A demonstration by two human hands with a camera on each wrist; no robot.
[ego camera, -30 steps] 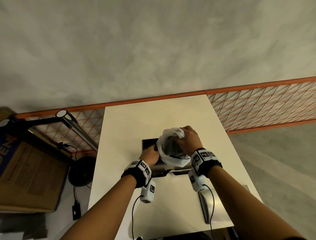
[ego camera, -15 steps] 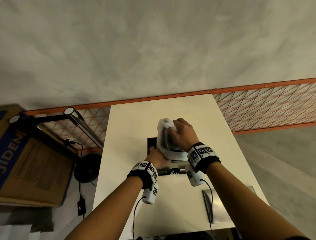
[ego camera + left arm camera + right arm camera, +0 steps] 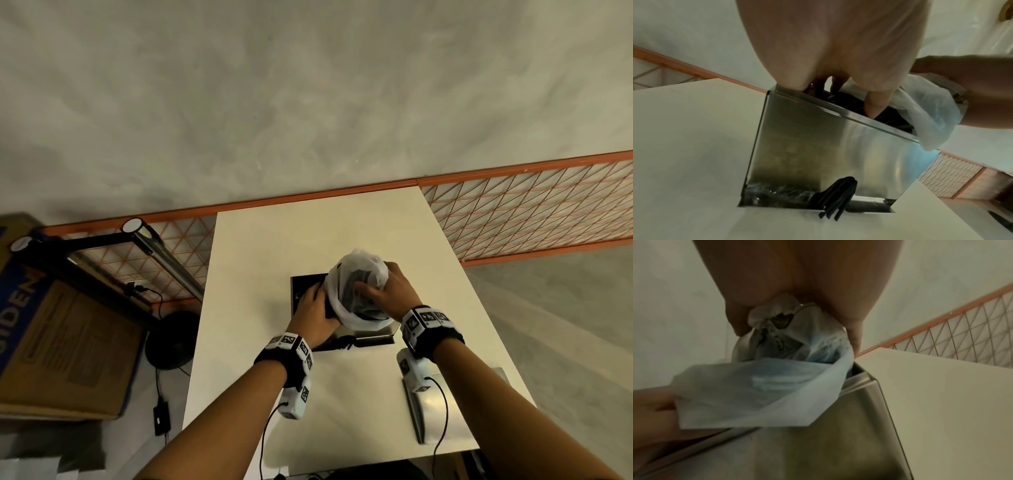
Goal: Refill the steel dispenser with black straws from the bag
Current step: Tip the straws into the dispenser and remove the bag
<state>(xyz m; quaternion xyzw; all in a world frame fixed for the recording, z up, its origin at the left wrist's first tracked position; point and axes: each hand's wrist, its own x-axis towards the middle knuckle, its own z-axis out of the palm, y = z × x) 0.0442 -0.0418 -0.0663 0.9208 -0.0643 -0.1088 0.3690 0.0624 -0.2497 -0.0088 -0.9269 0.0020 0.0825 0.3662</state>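
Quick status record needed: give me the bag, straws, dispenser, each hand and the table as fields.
bag: translucent white plastic bag, upended over the dispenser's open top
straws: black straws at the dispenser mouth; a few black straws poke from the bottom slot
dispenser: steel dispenser, upright on the table
left hand: left hand at the dispenser's top edge, fingers reaching into the opening, beside the bag mouth
right hand: right hand grips the bunched upper end of the bag
table: cream table
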